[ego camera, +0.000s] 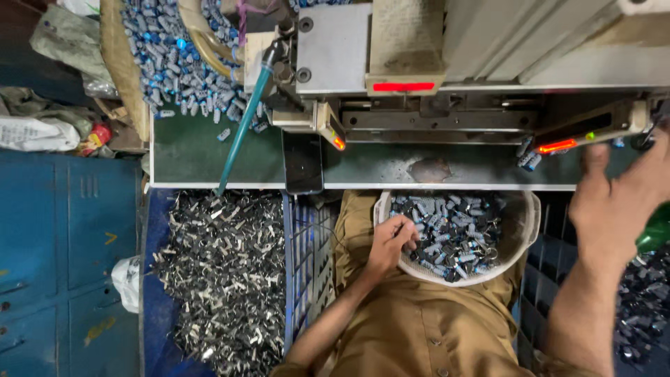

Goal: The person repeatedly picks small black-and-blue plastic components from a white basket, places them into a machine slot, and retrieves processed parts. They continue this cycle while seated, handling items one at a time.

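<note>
- Khaki-brown shirt (419, 328), buttoned down the front, small round buttons.
- Bare forearms, no sleeves in view.
- Left hand (391, 244) and right hand (618, 202) bare, no gloves, rings or watch.

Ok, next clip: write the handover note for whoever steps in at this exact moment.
Left hand: in the basket on the lap, fingers closed among the small blue-grey parts; whether it grips one cannot be told.
Right hand: raised at the machine, fingers spread near its lit red bar; appears to hold nothing.
More parts heaped upper left on the bench; metal scrap piled lower left.
Basket is well filled, so many parts remain; how many are done does not show.
</note>
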